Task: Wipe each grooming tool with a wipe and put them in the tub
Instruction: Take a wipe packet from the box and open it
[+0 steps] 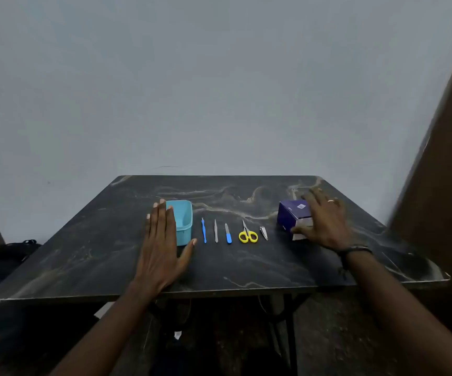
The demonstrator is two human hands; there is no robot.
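A row of grooming tools lies on the dark marble table [246, 270]: a thin blue-handled pick [204, 230], metal tweezers [216, 227], a blue-handled file [228, 233], yellow-handled scissors [247, 234] and a small nail clipper [263, 232]. Left of them stands a light-blue tub [184, 222]. My left hand [162, 248] lies flat with straight fingers, covering the tub's left side. At the right sits a purple box of wipes [292, 214]. My right hand [325, 222] rests on the box, its thumb at the pale front end.
A grey wall stands right behind the table. A brown door or panel [441, 172] runs down the right side. A dark bag [7, 256] sits on the floor at the left, and the table's black frame shows below the front edge.
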